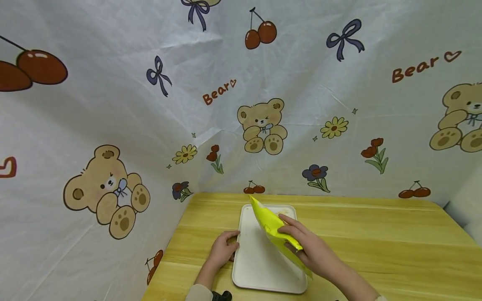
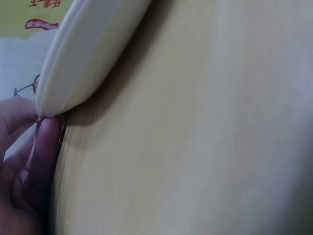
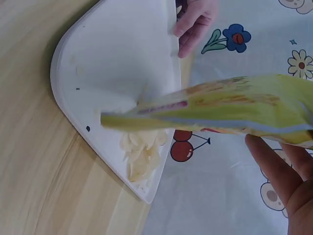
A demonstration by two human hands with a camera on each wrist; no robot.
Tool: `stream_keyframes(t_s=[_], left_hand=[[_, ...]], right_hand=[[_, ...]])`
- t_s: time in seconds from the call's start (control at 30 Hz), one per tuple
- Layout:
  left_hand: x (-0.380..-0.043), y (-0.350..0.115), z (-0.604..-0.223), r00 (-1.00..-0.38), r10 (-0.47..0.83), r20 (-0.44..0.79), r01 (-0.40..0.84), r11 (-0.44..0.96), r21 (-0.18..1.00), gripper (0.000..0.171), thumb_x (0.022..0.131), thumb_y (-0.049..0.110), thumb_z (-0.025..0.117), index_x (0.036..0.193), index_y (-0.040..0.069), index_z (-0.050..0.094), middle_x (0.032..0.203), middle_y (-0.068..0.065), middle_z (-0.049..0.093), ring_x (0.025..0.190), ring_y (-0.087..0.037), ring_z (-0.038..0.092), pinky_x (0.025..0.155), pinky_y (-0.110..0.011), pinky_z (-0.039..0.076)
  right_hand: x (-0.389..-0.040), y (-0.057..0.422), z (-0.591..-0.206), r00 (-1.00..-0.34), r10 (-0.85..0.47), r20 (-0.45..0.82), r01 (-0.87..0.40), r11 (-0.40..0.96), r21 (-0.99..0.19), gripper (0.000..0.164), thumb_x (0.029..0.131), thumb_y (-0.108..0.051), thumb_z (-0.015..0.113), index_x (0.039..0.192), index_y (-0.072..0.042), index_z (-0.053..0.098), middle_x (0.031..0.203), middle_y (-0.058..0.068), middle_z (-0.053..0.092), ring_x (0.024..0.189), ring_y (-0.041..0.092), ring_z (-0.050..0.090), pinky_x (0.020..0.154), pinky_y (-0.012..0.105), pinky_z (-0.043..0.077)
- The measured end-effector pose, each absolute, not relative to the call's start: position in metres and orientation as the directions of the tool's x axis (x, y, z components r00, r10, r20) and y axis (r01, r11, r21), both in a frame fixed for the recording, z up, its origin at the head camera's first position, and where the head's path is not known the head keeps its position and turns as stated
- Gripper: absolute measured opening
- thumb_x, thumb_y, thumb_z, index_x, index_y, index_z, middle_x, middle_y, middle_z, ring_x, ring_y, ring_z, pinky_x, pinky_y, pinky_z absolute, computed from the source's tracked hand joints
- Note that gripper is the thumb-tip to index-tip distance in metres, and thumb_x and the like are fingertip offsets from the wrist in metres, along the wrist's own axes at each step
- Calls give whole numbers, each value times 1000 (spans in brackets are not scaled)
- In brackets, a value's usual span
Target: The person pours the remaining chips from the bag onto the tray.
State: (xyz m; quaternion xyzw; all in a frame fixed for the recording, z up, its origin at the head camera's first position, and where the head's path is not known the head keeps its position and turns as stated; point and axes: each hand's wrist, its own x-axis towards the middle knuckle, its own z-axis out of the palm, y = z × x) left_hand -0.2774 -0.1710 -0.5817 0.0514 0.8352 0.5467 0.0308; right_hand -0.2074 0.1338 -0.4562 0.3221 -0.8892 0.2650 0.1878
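Note:
A yellow chip bag [image 1: 276, 229] hangs tilted over the white tray [image 1: 250, 267], held in my right hand [image 1: 314, 248]. In the right wrist view the bag [image 3: 234, 105] spans the middle, fingers of the right hand [image 3: 288, 178] against its side. A small heap of potato chips [image 3: 142, 154] lies at one end of the tray, partly behind the bag. My left hand [image 1: 222, 249] holds the tray's left edge. The left wrist view shows the fingers of this hand [image 2: 29, 161] at the tray's rim [image 2: 73, 63].
The tray stands on a wooden table [image 1: 376, 238]. A white cloth [image 1: 301, 83] printed with bears, cherries and flowers rises behind and to the left. A few dark specks lie on the tray. Something black [image 1: 222, 296] is at the left wrist.

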Motion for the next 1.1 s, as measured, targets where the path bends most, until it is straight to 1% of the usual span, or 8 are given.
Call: stream_keyframes(t_s=[0.1, 0.2, 0.43, 0.67, 0.77, 0.93, 1.0, 1.1], left_hand=[[-278, -171, -583, -993, 119, 2, 49, 393, 918, 39, 94, 7, 64, 133, 10, 63, 132, -16, 55, 45, -9, 51, 44, -30, 55], [-278, -171, -583, -993, 115, -3, 43, 394, 918, 39, 94, 7, 63, 133, 11, 63, 132, -16, 55, 45, -9, 51, 45, -30, 55], [-277, -170, -581, -994, 110, 6, 52, 419, 906, 40, 95, 7, 63, 134, 10, 63, 132, -17, 56, 44, -9, 50, 43, -29, 54], [-277, -169, -581, -994, 108, -2, 45, 424, 904, 40, 95, 8, 63, 134, 10, 63, 131, -15, 56, 45, -10, 51, 44, -30, 54], [-278, -169, -580, -995, 104, 2, 46, 427, 903, 40, 94, 8, 63, 134, 10, 63, 128, -15, 57, 45, -10, 50, 44, -30, 54], [-277, -169, -581, -995, 100, -3, 40, 425, 904, 40, 94, 7, 64, 134, 10, 63, 128, -15, 57, 45, -10, 50, 44, -29, 54], [-277, -170, -581, -995, 101, -5, 38, 424, 905, 40, 94, 7, 64, 134, 10, 63, 129, -15, 57, 45, -10, 50, 44, -29, 54], [-277, -170, -581, -995, 104, 1, 46, 428, 903, 40, 94, 7, 63, 134, 10, 63, 131, -16, 56, 45, -10, 50, 44, -29, 54]], right_hand=[[-209, 135, -457, -722, -440, 534, -666, 649, -367, 35, 90, -10, 73, 120, -26, 62, 153, -4, 48, 130, 23, 59, 94, 39, 59], [-210, 137, -458, -717, -409, 564, -664, 647, -375, 34, 90, -8, 73, 118, -24, 64, 151, -4, 51, 131, 23, 58, 95, 37, 58], [-212, 140, -457, -690, -353, 632, -666, 652, -363, 29, 92, -9, 70, 117, -24, 67, 143, -5, 60, 126, 20, 62, 95, 20, 54], [-213, 140, -456, -671, -301, 678, -650, 678, -343, 28, 91, -8, 71, 114, -25, 68, 136, -7, 64, 120, 18, 66, 95, 17, 53], [-214, 140, -456, -655, -286, 700, -650, 685, -329, 28, 89, -7, 72, 112, -24, 70, 133, -8, 66, 116, 18, 68, 91, 21, 56], [-213, 141, -454, -663, -281, 694, -640, 693, -332, 27, 90, -7, 71, 111, -23, 70, 132, -7, 67, 113, 20, 69, 83, 39, 62], [-213, 142, -454, -672, -277, 687, -634, 694, -340, 26, 91, -7, 70, 112, -23, 70, 132, -6, 67, 114, 20, 69, 84, 41, 61], [-212, 143, -453, -674, -267, 688, -626, 701, -341, 26, 92, -7, 70, 111, -24, 71, 132, -7, 67, 115, 20, 69, 85, 40, 61]])
